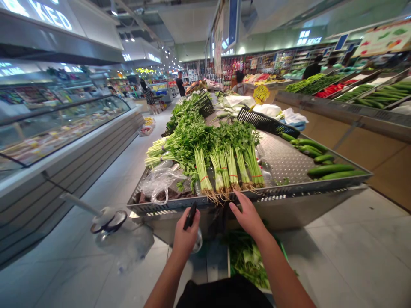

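My left hand [187, 234] is closed around what looks like a spray bottle [190, 216], its black top above the fist and a clear, rounded part below. Fingers stretched out and holding nothing, my right hand [247, 211] reaches to the rooted ends of the celery bunches [231, 169] at the stand's front edge. Its fingertips are close to the roots; whether they touch, I cannot tell. Those bunches stand side by side, roots toward me, stems bound with red bands. More leafy celery [186, 132] lies behind and to the left.
Cucumbers [334, 169] lie on the right of the metal stand [279, 160]. A crumpled clear plastic bag [160, 184] is at its front left corner. Below stands a green crate [282, 248] of leafy trimmings [248, 261]. Large clear jugs [125, 239] stand on the floor at left.
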`<state>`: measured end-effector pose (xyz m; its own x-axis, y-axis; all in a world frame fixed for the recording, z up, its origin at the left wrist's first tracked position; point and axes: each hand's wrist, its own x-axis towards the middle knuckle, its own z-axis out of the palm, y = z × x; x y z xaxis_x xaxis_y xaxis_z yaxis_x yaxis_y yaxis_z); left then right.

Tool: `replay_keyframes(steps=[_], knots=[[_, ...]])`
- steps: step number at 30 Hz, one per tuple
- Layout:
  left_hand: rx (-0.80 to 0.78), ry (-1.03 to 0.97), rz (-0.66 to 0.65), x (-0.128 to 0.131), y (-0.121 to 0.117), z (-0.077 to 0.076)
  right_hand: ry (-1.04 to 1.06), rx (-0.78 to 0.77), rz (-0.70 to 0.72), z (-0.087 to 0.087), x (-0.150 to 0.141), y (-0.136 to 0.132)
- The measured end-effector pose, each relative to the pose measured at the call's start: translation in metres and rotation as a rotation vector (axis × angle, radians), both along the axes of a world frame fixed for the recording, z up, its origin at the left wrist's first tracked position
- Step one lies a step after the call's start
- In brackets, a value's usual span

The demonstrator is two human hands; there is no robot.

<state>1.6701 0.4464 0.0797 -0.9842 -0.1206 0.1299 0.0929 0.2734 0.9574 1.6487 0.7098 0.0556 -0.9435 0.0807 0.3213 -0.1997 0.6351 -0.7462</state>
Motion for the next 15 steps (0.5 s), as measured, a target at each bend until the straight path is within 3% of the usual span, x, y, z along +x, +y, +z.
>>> replay_keyframes(steps=[6,11,15], knots=[[-0.051,-0.019,-0.083,0.014,0.027,-0.004,-0.004,-0.064,-0.014,0.002,0.007,0.009],[-0.129,0.008,-0.244,0.03,0.052,-0.008,-0.012,-0.139,-0.03,0.003,0.012,0.016],[-0.117,-0.017,-0.15,0.031,0.05,-0.012,-0.015,-0.186,-0.023,0.0,0.016,0.021]])
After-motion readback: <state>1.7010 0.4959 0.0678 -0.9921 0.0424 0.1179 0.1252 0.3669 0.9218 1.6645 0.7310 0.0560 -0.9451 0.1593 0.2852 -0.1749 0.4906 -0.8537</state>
